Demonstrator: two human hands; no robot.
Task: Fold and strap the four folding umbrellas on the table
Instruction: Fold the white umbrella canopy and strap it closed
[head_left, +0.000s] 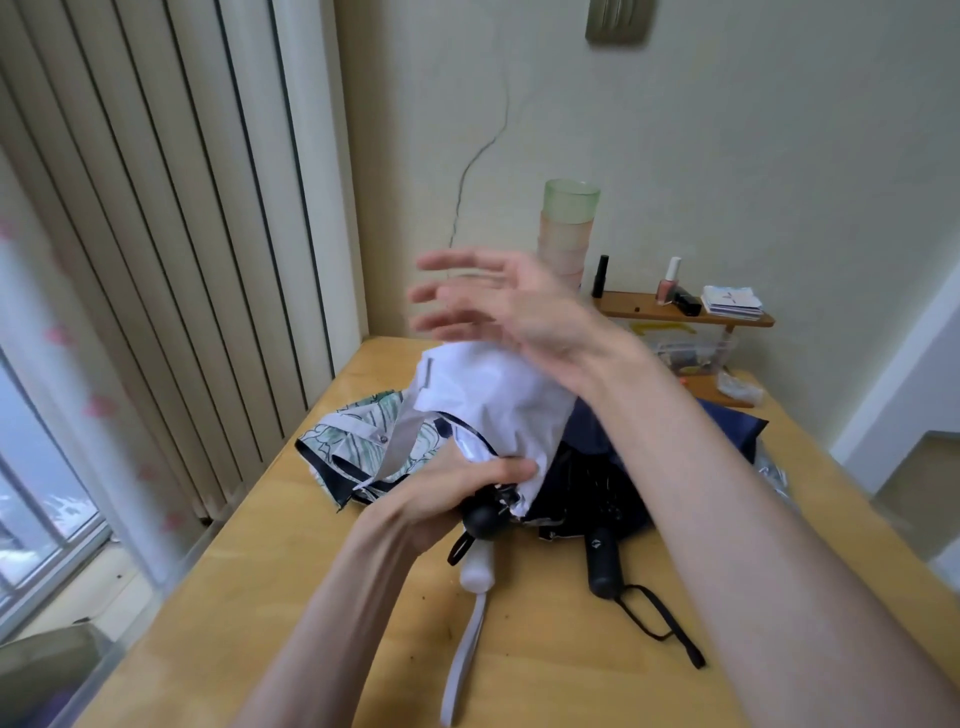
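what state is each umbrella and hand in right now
white umbrella, canopy loose, strap hanging undone
left hand, gripping white umbrella near its handle
right hand, open over the canopy
navy umbrella, lying loose, unstrapped
floral umbrella, lying crumpled, unstrapped

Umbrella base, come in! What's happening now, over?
Left hand grips white umbrella. Right hand open above it. Navy umbrella, floral umbrella crowd it.

Soft daylight from the window (31, 467) at left, right hand (498, 306) motion-blurred, wide-angle bending at edges
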